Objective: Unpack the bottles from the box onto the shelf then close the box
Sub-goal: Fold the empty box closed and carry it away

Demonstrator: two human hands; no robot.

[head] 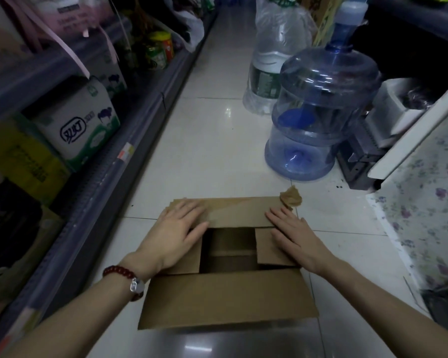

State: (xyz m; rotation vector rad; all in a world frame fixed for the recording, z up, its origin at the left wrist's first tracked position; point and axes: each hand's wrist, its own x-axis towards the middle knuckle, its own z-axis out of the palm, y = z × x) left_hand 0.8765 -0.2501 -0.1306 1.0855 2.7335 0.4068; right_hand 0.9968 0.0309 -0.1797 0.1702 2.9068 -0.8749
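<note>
A brown cardboard box (228,298) sits on the white tiled floor in front of me. Its far flap and two side flaps are folded down; the near flap sticks out toward me. A dark gap in the middle shows an interior with no bottles visible. My left hand (177,236) lies flat, fingers apart, on the left side flap and far flap. My right hand (291,235) lies flat on the right side flap. Neither hand grips anything. The shelf (96,192) runs along the left, with jars (158,50) far back on it.
Cartons (78,125) and boxes fill the left shelf levels. A blue empty water jug (318,112) and a clear plastic-wrapped water bottle (272,60) stand on the floor to the right. A floral-covered surface (424,202) and dark equipment stand at the right. A brown paper scrap (291,196) lies at the box's far right corner.
</note>
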